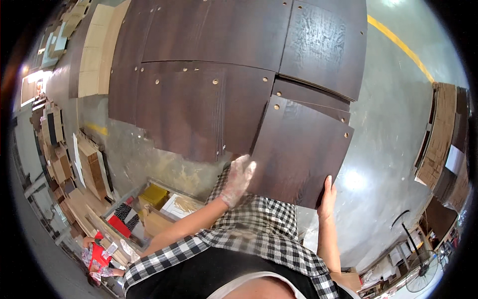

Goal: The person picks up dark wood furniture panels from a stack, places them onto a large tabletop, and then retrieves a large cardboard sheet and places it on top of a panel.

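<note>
A dark brown wood-grain panel [298, 149] lies tilted in front of me, its near edge over my lap. Two small round holes show near its far corners. My right hand [326, 198] grips its right edge near the close corner, thumb on top and the other fingers hidden beneath. At the left edge is my left hand [239, 180] in a thin whitish glove, its fingers closed against the panel's side and slightly blurred. Under the far end of this panel, a similar panel [311, 93] sits askew on the stack.
Stacks of dark brown panels [204, 99] spread out ahead. Pale boards [97, 50] stand at far left, with a bin holding a yellow block [154, 196] nearer. Brown boards [438, 134] are stacked at right, near a fan [422, 273]. Another person [99, 256] is at lower left.
</note>
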### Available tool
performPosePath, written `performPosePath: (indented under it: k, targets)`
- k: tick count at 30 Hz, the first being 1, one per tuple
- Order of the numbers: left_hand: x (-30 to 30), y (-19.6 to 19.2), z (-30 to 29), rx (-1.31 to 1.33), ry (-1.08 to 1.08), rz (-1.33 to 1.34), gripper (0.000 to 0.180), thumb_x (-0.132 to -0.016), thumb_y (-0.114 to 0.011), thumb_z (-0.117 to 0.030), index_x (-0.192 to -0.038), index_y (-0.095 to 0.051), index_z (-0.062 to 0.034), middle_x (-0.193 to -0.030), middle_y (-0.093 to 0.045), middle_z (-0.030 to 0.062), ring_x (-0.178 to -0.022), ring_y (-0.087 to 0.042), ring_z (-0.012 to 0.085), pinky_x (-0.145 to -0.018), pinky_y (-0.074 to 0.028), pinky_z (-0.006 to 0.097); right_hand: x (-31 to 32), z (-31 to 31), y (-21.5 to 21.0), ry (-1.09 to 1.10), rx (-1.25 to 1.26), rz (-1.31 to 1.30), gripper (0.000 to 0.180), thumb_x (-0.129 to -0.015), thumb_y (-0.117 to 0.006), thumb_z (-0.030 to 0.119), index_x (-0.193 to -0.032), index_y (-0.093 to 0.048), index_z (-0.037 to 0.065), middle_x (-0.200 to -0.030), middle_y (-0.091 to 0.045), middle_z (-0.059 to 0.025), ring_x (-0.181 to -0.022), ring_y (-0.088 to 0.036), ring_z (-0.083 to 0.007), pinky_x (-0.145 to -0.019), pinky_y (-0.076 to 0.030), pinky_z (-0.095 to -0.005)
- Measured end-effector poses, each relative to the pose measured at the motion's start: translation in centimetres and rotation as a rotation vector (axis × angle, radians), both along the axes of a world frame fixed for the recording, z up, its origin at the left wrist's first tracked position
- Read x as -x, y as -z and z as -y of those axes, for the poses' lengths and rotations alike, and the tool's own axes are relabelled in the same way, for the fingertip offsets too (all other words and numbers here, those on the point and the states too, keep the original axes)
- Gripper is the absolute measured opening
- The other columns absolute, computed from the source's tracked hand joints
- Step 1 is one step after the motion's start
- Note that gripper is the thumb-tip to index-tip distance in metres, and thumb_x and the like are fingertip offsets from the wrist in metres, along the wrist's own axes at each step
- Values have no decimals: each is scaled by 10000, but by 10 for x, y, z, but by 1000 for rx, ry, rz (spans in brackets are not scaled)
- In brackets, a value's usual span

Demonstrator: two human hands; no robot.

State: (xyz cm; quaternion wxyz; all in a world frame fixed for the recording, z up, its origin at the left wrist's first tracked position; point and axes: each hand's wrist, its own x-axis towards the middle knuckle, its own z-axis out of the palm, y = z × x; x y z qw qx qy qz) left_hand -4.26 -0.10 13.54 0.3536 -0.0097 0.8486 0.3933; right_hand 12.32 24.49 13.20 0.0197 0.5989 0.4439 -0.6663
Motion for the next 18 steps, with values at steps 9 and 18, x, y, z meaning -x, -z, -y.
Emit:
performPosePath:
  k: [9,18]
  targets:
    - [20,-38,13,-123,-175,-108,355,-880,-600,-269,-1118,-587,-6,-1017,-547,168,-947,-528,268,-858,-427,370,6,34,-12,95,-109,-13,523,-898,-535,475,-1071,-546,-18,-989,-571,-76,-901,-536,-179,-791,-452,-323]
    - [83,-17,170,160,-126,-510,318,-914,-541,-203,-1135,-580,23,-1158,-556,171,-1071,-500,319,-974,-375,386,147,129,15,-208,-28,-233,692,-891,-580,412,-1242,-420,-162,-1219,-536,-214,-1125,-497,-242,-975,-372,-329]
